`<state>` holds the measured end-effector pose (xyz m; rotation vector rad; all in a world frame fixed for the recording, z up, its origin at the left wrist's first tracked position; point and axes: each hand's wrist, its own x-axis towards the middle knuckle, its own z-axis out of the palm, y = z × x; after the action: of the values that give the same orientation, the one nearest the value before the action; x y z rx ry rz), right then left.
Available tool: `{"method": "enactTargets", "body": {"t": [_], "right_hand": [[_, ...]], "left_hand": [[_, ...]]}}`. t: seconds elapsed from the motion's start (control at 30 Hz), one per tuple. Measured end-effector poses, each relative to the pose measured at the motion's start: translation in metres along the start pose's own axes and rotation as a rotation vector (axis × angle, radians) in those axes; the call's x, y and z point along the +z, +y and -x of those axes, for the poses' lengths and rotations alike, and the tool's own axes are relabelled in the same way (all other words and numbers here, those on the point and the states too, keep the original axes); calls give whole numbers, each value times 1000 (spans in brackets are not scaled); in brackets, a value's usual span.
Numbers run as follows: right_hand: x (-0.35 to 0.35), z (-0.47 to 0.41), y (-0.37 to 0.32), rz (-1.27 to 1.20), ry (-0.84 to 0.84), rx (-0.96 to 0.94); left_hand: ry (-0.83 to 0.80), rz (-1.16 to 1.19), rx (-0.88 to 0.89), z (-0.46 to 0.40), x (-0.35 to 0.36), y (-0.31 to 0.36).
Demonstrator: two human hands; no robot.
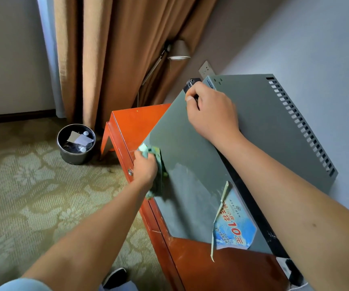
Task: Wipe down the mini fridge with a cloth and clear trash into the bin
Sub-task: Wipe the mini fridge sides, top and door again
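Hotel-type rm, patterned green carpet, tan curtain in the corner, pale wall at rt. Grey mini fridge sits on an orange-red wooden table, its door swung open toward the camera.

Left hand presses a bunched green cloth against the door's left edge; fingers curled round the cloth. A duller, streaky patch shows on the door just rt of the cloth. Right hand is at the door's top corner, fingers clamped on a small black part there, prob. hinge or handle – can't tell which.

Blue sticker w/ red "10" on lower door, its left edge peeling away from the surface.

Outward: round dark bin on carpet left of the table, near the curtain, holding paper scraps & small white bits. Floor lamp leans behind the fridge, wall socket just beside it. Vent slots along the fridge's far edge, close to the wall.
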<state>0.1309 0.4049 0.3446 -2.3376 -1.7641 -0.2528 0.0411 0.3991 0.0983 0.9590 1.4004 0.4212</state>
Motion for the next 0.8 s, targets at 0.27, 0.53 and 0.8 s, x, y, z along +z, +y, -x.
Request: {"method": "enactTargets", "body": {"t": [0.27,0.53,0.8], "right_hand": [[-4,1,-2,-46,-2,33],[-21,17,-3,-158,-49,1],[-47,83,33,-224,-30,-70]], "left_hand": [[-14,185,336,82,4,45],[-38,46,234,96,0,21],[-44,174,446,158,22,29]]}}
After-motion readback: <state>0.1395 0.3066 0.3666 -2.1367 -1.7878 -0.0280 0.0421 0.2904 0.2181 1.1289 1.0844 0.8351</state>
